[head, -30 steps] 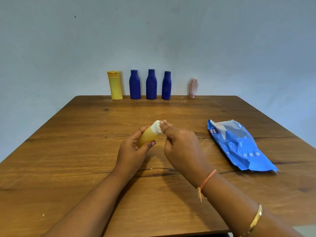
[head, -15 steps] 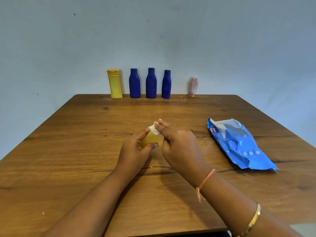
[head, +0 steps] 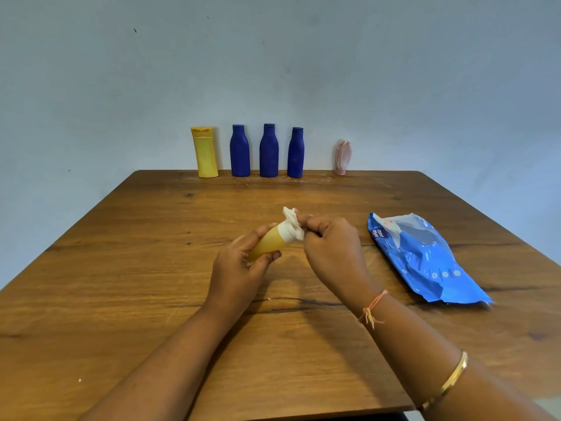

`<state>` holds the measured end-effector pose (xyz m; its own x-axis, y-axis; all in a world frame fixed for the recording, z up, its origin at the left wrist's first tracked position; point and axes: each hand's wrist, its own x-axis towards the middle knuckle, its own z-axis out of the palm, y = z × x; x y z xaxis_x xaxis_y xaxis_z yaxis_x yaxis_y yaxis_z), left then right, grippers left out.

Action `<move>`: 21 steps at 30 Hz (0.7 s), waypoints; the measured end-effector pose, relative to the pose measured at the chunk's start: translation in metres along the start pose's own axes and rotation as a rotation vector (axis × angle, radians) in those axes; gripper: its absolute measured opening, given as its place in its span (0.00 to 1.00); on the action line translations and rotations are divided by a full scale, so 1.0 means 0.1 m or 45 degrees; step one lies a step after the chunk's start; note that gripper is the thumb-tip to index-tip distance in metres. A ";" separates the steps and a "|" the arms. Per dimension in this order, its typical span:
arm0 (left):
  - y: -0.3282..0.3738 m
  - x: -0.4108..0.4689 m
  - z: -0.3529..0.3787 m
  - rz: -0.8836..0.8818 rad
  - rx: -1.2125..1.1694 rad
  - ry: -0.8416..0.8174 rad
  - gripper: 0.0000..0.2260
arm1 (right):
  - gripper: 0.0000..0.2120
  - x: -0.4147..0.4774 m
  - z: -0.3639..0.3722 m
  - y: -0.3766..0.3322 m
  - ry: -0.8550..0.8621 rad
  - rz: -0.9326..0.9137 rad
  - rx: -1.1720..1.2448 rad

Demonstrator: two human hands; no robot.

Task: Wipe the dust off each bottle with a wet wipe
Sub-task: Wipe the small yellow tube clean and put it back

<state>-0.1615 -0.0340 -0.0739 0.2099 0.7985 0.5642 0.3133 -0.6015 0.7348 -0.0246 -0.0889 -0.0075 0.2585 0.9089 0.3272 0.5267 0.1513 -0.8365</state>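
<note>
My left hand (head: pixel 238 270) grips a small yellow bottle (head: pixel 268 244), tilted with its top pointing up and to the right, above the middle of the wooden table (head: pixel 121 284). My right hand (head: pixel 332 253) pinches a white wet wipe (head: pixel 292 227) that wraps the bottle's upper end. Against the wall at the table's far edge stand a taller yellow bottle (head: pixel 205 151) and three dark blue bottles (head: pixel 239 151) (head: pixel 269 150) (head: pixel 296 152) in a row. A small pink bottle (head: pixel 343 157) stands to their right.
A blue wet wipe pack (head: pixel 425 259) lies flat on the right side of the table, near my right hand. A pale blue wall (head: pixel 279 56) rises right behind the row of bottles.
My right hand has slid the wipe up along the bottle to its top end, uncovering more of the yellow body. The bottle is now held a little higher and more tilted.
</note>
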 end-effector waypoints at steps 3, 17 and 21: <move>0.00 0.01 -0.01 -0.057 -0.043 0.009 0.21 | 0.16 -0.09 0.05 0.02 0.024 -0.143 -0.160; -0.01 0.01 0.01 0.015 0.053 -0.077 0.20 | 0.12 0.19 -0.03 -0.12 -0.273 0.147 0.050; 0.05 0.02 0.00 -0.045 -0.057 -0.078 0.23 | 0.14 0.24 -0.11 -0.06 -0.254 0.409 0.595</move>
<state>-0.1596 -0.0359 -0.0690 0.2559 0.8185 0.5143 0.2803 -0.5720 0.7709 -0.0126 -0.0721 0.0098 0.1649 0.9860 -0.0254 0.0235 -0.0296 -0.9993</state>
